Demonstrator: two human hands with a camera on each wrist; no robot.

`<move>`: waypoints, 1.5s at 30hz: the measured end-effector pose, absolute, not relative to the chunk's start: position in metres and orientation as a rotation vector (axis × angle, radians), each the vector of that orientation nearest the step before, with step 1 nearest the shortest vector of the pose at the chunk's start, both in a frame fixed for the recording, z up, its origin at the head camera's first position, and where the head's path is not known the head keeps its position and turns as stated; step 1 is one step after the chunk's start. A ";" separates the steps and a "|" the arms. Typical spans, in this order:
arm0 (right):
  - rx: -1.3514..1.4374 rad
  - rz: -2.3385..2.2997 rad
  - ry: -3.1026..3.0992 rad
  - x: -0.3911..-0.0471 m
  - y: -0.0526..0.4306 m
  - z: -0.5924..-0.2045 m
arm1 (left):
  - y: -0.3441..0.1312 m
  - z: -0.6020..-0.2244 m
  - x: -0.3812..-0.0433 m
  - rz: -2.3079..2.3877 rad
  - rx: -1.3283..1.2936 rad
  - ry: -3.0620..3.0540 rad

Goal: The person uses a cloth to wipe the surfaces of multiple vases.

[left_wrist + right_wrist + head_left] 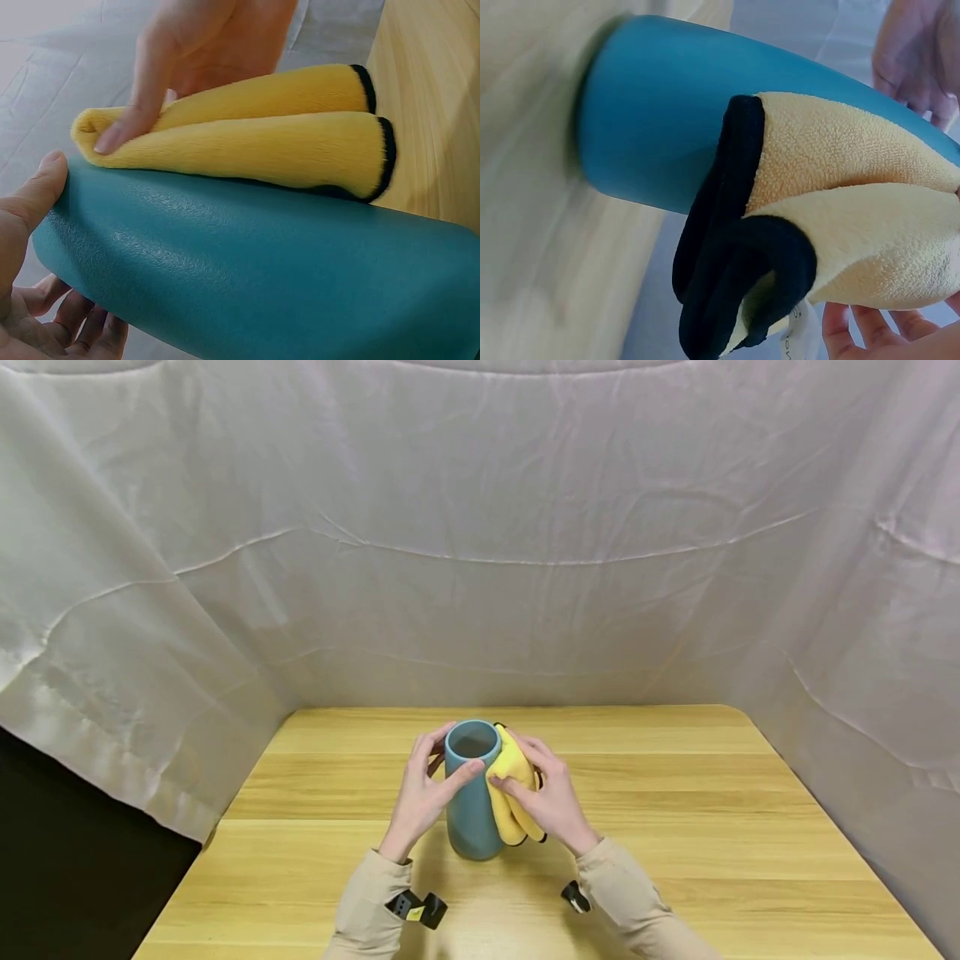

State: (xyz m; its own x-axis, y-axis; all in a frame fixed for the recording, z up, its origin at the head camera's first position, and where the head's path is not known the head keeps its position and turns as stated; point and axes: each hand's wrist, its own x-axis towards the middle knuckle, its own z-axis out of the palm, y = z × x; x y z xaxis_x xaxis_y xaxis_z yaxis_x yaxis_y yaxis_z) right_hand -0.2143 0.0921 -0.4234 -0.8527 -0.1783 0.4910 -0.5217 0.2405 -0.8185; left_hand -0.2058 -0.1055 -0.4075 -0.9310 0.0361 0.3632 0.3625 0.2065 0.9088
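Note:
A tall blue-green vase (pixel 472 822) with a round open mouth stands upright on the table. Near its rim, my left hand (pixel 418 793) grips it, thumb at the front and fingers around the far left side. My right hand (pixel 557 797) holds a folded yellow cloth (pixel 513 764) with black edging against the vase's upper right side. In the left wrist view, the right thumb presses into the fold of the cloth (pixel 277 142), which lies along the vase wall (pixel 247 255). A white tag (pixel 800 330) hangs from the cloth in the right wrist view.
The wooden table (pixel 712 827) extends to both sides of the vase. Pale grey fabric (pixel 480 610) hangs behind the table and along its sides. A dark area (pixel 75 843) shows at the lower left. Small black devices (pixel 420 908) are strapped at both wrists.

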 end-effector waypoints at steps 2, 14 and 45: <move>0.640 1.649 -2.234 -0.213 0.093 -0.429 | -0.105 -0.407 -0.206 -1.790 -0.374 -2.219; 0.544 1.649 -2.392 -0.208 0.101 -0.472 | -0.105 -0.407 -0.205 -1.808 -0.366 -2.220; 0.663 1.625 -2.222 -0.215 0.092 -0.415 | -0.105 -0.407 -0.205 -1.785 -0.393 -2.218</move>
State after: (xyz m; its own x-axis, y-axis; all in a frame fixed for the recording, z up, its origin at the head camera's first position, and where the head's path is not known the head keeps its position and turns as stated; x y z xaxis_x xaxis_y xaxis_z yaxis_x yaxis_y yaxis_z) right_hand -0.2149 0.0923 -0.4152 -0.8450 -0.1837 0.5022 -0.5343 0.2497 -0.8076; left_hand -0.2055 -0.1055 -0.4069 -0.9276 0.0433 0.3709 0.3716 0.2053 0.9054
